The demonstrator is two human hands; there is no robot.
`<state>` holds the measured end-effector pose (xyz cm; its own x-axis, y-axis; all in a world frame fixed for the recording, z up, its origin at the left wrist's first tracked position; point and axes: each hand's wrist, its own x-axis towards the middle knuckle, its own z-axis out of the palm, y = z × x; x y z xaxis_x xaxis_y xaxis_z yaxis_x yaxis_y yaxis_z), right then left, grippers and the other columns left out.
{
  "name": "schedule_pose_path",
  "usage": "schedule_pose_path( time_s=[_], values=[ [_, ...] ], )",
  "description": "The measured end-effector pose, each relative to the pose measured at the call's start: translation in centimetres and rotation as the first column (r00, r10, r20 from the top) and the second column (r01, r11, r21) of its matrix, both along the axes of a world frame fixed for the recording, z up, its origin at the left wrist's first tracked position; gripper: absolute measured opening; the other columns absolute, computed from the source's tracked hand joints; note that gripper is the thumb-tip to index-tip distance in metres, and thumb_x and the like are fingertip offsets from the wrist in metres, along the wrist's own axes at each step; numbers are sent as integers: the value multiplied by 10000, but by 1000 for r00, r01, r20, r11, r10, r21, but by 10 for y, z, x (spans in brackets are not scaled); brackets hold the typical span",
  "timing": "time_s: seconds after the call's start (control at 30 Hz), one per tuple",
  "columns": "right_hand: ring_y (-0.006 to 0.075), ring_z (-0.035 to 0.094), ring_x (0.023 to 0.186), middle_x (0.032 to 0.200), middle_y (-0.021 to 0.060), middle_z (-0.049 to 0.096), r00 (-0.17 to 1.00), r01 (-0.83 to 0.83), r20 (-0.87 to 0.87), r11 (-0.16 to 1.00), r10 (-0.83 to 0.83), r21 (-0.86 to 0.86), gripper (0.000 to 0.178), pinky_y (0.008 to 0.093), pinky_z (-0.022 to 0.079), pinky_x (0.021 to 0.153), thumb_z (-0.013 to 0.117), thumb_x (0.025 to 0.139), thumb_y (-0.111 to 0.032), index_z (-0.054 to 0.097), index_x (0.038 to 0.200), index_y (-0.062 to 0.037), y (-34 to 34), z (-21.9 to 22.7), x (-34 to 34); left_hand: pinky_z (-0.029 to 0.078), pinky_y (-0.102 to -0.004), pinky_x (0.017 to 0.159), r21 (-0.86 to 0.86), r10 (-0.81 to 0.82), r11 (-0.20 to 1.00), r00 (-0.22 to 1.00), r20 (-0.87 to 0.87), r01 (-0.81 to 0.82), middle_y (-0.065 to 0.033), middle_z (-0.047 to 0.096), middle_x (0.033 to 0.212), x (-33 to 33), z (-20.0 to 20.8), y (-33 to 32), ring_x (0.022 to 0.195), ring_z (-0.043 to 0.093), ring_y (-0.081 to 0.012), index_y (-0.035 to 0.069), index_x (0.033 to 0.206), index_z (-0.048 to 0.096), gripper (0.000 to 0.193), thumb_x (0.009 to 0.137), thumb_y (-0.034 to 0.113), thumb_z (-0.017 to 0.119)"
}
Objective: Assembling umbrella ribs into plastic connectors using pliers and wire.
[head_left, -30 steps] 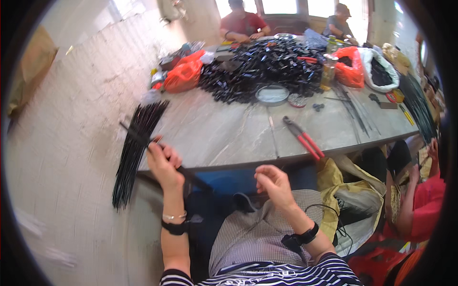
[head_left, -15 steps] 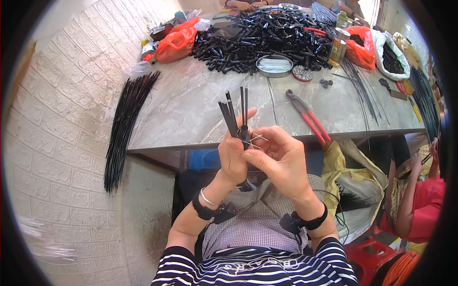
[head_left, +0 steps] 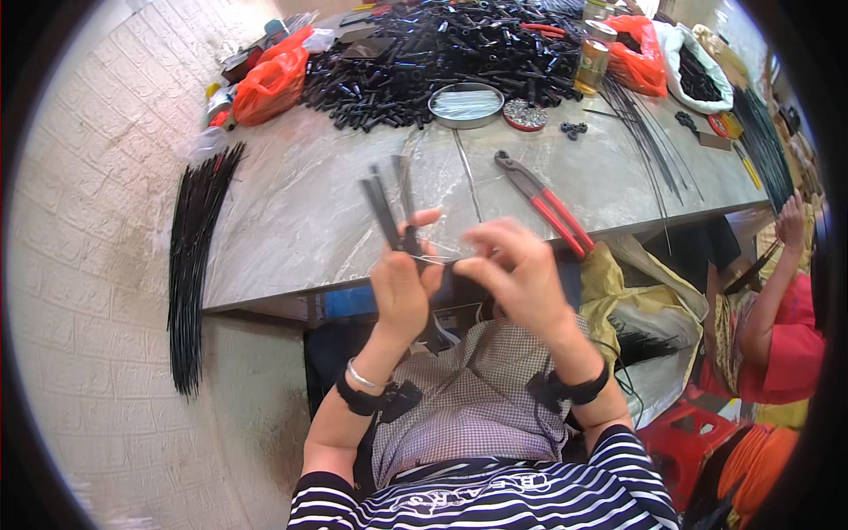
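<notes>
My left hand (head_left: 402,296) is closed around a small bunch of thin black rods (head_left: 380,208), which stick up above the fingers, slightly smeared by motion. A short black tube (head_left: 411,238) stands among them at the fingertips. Thin silvery wire pins (head_left: 433,257) jut sideways from that grip towards my right hand (head_left: 517,274). The right fingers are curled, thumb towards the pins, a little way off the left hand; blur hides what they pinch. Both hands are raised in front of the table's near edge.
Red-handled cutters (head_left: 549,208) lie on the grey table (head_left: 309,203). Behind are a round tin of pale pins (head_left: 466,106), a red dish (head_left: 525,115) and a heap of black tubes (head_left: 442,62). Black rods (head_left: 199,265) overhang the left edge. Another person (head_left: 782,309) sits at right.
My right hand has drawn away from the left, opening a gap between them. The view has shifted, so the table things sit further left. The other person's hand has risen.
</notes>
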<state>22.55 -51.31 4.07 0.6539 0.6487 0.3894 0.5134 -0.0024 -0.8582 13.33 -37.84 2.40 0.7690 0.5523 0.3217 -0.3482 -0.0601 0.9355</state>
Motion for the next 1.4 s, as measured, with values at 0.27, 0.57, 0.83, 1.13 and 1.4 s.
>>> schedule_pose_path(
  time_s=[0.27, 0.57, 0.83, 1.13, 1.4],
  values=[
    [282, 540, 984, 1091, 146, 560, 715, 596, 673, 668, -189, -446, 366, 376, 450, 767, 654, 854, -310, 585, 1105, -53, -38, -44, 95, 224, -192, 399, -46, -4, 999, 1000, 28, 5, 72, 362, 544, 4, -6, 16, 434, 310, -19, -76, 1189, 515, 965, 763, 784, 408],
    [133, 611, 717, 889, 72, 625, 634, -511, -707, 856, 313, -79, 274, 250, 501, 556, 545, 950, -172, 557, 1110, 50, -67, 28, 25, 213, -194, 392, -121, -10, 993, 1000, 13, 11, 72, 349, 523, 4, -10, 32, 421, 296, -17, -81, 1149, 532, 943, 815, 779, 338],
    [357, 642, 1044, 1184, 285, 588, 165, -612, -877, 744, 451, 267, 443, 390, 573, 804, 527, 934, -163, 449, 1268, 118, -66, 26, -7, 244, -188, 402, 9, -12, 1000, 1000, -7, 12, 58, 423, 531, 0, -7, 26, 420, 320, -23, -98, 1133, 557, 976, 846, 786, 261],
    [368, 666, 972, 1140, 322, 590, 29, -579, -863, 712, 504, 396, 453, 372, 590, 748, 504, 942, -154, 417, 1283, 130, -67, 19, -15, 279, -190, 449, 88, -21, 996, 999, 38, 18, 42, 472, 566, -10, -13, 25, 484, 372, -26, -105, 1144, 556, 1005, 837, 801, 247],
    [211, 643, 669, 799, 152, 624, -18, -615, -885, 692, 466, 377, 349, 319, 535, 545, 516, 961, -194, 478, 1159, 91, -76, 19, -12, 292, -210, 440, 106, -129, 987, 989, 71, 121, 40, 418, 521, -16, -14, 23, 450, 327, -42, -116, 1152, 535, 1026, 817, 813, 257]
  ],
)
